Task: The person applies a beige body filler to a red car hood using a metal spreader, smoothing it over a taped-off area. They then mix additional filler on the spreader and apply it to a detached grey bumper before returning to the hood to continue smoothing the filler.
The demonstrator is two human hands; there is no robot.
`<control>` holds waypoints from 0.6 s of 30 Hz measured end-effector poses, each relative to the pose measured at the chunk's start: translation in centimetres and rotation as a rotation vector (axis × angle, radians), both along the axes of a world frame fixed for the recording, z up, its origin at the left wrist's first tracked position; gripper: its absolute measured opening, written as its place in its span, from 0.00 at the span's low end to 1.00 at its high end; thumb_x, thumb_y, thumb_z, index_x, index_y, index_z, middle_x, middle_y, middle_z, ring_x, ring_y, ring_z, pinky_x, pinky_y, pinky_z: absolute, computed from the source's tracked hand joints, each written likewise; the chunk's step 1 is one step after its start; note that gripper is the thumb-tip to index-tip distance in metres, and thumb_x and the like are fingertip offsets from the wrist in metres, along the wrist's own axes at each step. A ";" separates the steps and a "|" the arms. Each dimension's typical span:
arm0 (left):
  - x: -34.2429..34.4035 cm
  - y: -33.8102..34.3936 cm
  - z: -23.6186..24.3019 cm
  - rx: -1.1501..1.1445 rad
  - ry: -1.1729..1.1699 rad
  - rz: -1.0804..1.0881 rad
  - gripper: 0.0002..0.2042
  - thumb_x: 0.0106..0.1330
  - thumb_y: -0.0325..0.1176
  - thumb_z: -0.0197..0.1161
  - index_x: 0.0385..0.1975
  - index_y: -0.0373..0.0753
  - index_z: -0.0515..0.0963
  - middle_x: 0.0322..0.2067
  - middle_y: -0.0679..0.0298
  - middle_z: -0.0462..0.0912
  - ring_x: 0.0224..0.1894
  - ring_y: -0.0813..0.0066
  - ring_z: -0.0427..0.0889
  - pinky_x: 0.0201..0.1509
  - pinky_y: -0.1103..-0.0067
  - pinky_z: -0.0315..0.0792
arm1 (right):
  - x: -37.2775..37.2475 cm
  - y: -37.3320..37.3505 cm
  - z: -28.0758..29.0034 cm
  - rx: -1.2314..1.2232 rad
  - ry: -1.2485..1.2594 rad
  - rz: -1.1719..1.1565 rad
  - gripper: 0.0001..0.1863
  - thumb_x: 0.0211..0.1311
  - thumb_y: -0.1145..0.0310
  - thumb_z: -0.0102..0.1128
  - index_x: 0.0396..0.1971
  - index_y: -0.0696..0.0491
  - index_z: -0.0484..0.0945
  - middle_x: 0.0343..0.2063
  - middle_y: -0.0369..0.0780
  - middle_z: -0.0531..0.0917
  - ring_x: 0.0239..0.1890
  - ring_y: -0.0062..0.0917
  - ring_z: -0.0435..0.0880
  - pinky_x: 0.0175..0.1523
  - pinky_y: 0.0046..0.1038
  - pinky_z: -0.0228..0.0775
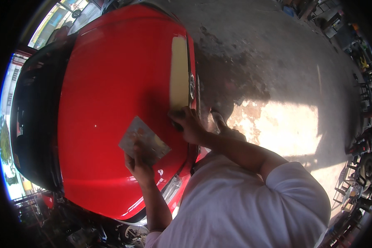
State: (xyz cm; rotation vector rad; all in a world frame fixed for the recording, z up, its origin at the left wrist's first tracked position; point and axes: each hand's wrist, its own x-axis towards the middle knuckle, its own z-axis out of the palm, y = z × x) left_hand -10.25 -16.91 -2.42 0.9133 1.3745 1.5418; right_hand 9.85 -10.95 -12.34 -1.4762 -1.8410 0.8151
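A red car hood [111, 91] spreads out before me. Along its front edge runs a long strip of pale yellow body filler [179, 70]. My left hand [139, 167] grips a square grey metal plate [135, 129] above the hood, thumb on top; a yellowish smear of filler shows near its right corner. At the near end of the strip, my right hand [192, 127] is closed around a small dark flat tool [176, 115], which looks like a putty spreader. The fingers mostly cover it, and it appears to touch the filler's end.
The dark windshield [33, 111] lies at the far left of the hood. A headlight [172, 188] is near my left forearm. To the right is a grey concrete floor [289, 53] with dark stains and a bright sunlit patch. Motorcycle parts and a wheel [368, 168] line the right edge.
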 end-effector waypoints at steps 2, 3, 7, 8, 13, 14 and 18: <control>0.1 -0.5 -0.1 0.012 -0.005 -0.007 0.16 0.77 0.36 0.58 0.56 0.32 0.76 0.46 0.62 0.83 0.46 0.76 0.81 0.49 0.77 0.74 | -0.3 -1.2 -0.3 -0.011 -0.001 0.015 0.41 0.50 0.83 0.64 0.66 0.37 0.74 0.61 0.48 0.65 0.62 0.49 0.68 0.67 0.48 0.66; 0.2 -0.8 -0.1 0.013 -0.012 0.002 0.16 0.77 0.36 0.58 0.56 0.32 0.76 0.46 0.62 0.83 0.46 0.76 0.81 0.49 0.77 0.74 | -0.4 -1.8 -0.4 -0.021 0.001 0.027 0.42 0.48 0.84 0.64 0.66 0.36 0.73 0.61 0.49 0.64 0.62 0.51 0.67 0.67 0.50 0.66; 0.2 -1.7 -0.5 0.005 -0.043 0.034 0.15 0.77 0.34 0.57 0.57 0.35 0.75 0.48 0.61 0.83 0.48 0.73 0.82 0.51 0.74 0.75 | -0.6 -4.1 0.4 -0.106 0.005 0.110 0.44 0.47 0.86 0.62 0.67 0.37 0.72 0.60 0.49 0.64 0.62 0.51 0.68 0.67 0.50 0.66; 0.1 -1.9 -0.7 -0.001 -0.053 0.038 0.14 0.77 0.33 0.57 0.58 0.36 0.74 0.49 0.61 0.83 0.48 0.72 0.82 0.52 0.73 0.76 | -0.3 -4.5 0.1 -0.074 0.050 0.153 0.43 0.47 0.86 0.62 0.67 0.37 0.73 0.59 0.49 0.64 0.62 0.50 0.69 0.66 0.49 0.67; 1.7 -3.1 -0.8 -0.014 -0.177 0.170 0.17 0.78 0.34 0.55 0.62 0.35 0.72 0.52 0.60 0.80 0.50 0.69 0.81 0.53 0.71 0.76 | 4.6 -6.6 4.6 -0.150 0.391 0.301 0.37 0.48 0.88 0.64 0.60 0.42 0.78 0.55 0.47 0.66 0.59 0.43 0.71 0.62 0.40 0.71; 2.8 -3.3 -0.7 -0.008 -0.232 0.217 0.18 0.78 0.34 0.54 0.63 0.35 0.71 0.53 0.59 0.79 0.51 0.69 0.81 0.53 0.71 0.76 | 5.8 -7.1 6.6 -0.017 0.376 0.327 0.36 0.48 0.87 0.66 0.59 0.42 0.79 0.54 0.46 0.66 0.60 0.43 0.71 0.61 0.39 0.71; 7.8 -2.5 -2.7 -0.057 -0.551 0.083 0.15 0.79 0.35 0.54 0.59 0.37 0.71 0.51 0.59 0.80 0.52 0.67 0.81 0.55 0.68 0.78 | 8.3 -7.8 9.7 0.400 0.416 0.497 0.31 0.48 0.84 0.72 0.53 0.40 0.80 0.54 0.45 0.66 0.62 0.44 0.68 0.60 0.38 0.72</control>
